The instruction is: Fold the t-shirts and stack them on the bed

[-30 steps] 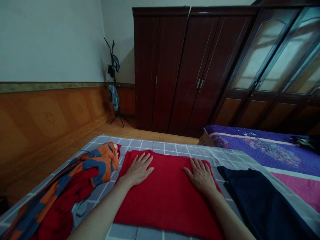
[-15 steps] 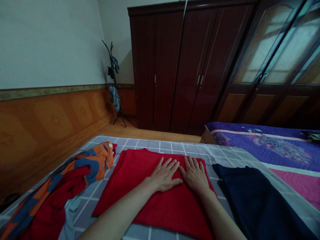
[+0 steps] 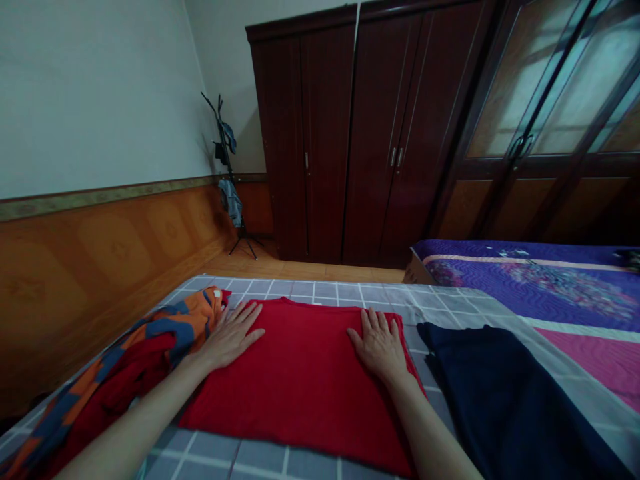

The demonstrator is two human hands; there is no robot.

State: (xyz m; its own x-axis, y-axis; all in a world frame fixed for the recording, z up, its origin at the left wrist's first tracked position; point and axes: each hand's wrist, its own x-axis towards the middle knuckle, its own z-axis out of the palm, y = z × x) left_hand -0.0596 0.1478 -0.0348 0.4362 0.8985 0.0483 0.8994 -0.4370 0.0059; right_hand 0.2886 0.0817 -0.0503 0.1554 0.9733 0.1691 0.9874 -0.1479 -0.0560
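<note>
A red shirt (image 3: 305, 373) lies spread flat on the grey checked bedsheet (image 3: 295, 460), its neckline towards the far side. My left hand (image 3: 233, 337) rests palm down over its far left corner, fingers stretched out. Near the far right corner, my right hand (image 3: 379, 343) presses flat on the cloth with its fingers apart. Neither hand grips anything. To the left is a loose heap with an orange and blue garment (image 3: 175, 327) and a crumpled red garment (image 3: 125, 380). A folded dark navy garment (image 3: 505, 387) lies to the right of the shirt.
A second bed with a purple and pink cover (image 3: 550, 287) adjoins at the right. Beyond the bed's far edge are a wooden floor, a dark wardrobe (image 3: 320, 153) and a coat stand (image 3: 227, 160). Wood panelling (image 3: 110, 247) runs along the left wall.
My left hand has moved left across the red shirt, from its middle to the far left corner. My right hand stays near the far right corner. The view has shifted slightly.
</note>
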